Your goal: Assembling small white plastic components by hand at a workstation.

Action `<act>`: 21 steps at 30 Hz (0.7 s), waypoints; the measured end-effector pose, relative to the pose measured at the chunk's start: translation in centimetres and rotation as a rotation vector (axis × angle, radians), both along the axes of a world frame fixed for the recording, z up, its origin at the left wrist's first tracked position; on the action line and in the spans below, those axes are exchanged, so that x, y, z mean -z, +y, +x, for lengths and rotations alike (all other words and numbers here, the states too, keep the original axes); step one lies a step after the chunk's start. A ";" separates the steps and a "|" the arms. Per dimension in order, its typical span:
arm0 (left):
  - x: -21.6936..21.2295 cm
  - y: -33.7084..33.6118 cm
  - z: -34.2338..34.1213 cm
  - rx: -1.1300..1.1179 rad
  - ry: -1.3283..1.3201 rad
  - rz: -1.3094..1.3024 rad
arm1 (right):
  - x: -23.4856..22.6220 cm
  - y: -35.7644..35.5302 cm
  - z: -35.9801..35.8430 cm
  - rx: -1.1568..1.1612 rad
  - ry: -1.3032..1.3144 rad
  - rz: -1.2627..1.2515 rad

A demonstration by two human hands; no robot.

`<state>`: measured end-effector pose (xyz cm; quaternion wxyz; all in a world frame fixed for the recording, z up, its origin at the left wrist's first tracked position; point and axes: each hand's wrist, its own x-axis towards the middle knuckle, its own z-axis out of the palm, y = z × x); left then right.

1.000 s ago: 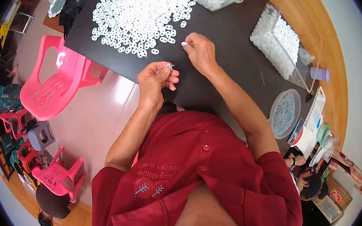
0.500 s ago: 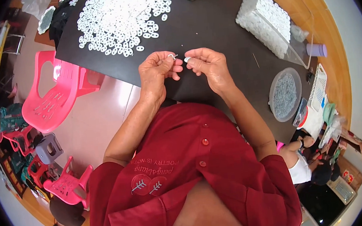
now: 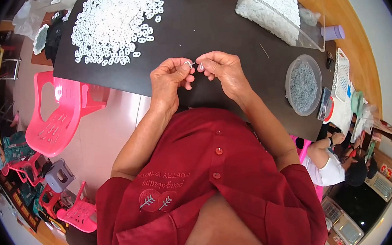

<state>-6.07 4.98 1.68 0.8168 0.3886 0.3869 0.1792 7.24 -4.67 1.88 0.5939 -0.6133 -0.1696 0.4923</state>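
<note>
Between the thumb and forefinger of my left hand (image 3: 167, 85) is a small white plastic piece (image 3: 187, 64), with a thin greyish pin pointing right from it. A second small white piece (image 3: 201, 67) is pinched in the fingertips of my right hand (image 3: 226, 73). Both hands are raised over the near edge of the dark table, fingertips almost meeting. Whether the pin touches the right piece I cannot tell. Far left on the table lies a big heap of white oval pieces with two holes each (image 3: 108, 27).
A clear bin (image 3: 266, 23) of white pieces stands far right, beside a purple cylinder (image 3: 332, 32). Nearer is a round tub (image 3: 289, 88) of tiny greyish bits. A thin stick (image 3: 264, 51) lies on the table (image 3: 205, 14). Left of it stands a pink chair (image 3: 54, 130). Other people sit behind.
My hands have come slightly closer together, and the right one has tilted its white piece. The whole view has shifted a little, moving the heap and bin up and left.
</note>
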 end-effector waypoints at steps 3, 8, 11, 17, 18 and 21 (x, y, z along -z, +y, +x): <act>0.0 -0.4 0.0 0.002 -0.016 -0.023 | -0.1 -0.5 0.0 -0.011 0.012 0.018; -0.3 -0.9 0.1 0.019 -0.015 0.024 | 0.5 -1.3 0.6 0.022 0.135 -0.004; -0.4 -1.3 0.0 0.029 0.006 0.057 | 0.2 -1.6 0.4 0.034 0.074 0.015; -1.3 -2.0 0.2 0.019 -0.011 0.094 | -0.1 -1.7 0.2 0.033 0.063 0.022; -1.2 -2.1 0.2 0.020 -0.010 0.095 | -0.1 -1.8 0.2 0.034 0.063 0.022; -1.2 -2.3 0.2 0.035 -0.018 0.103 | -0.2 -2.0 0.2 0.034 0.089 0.037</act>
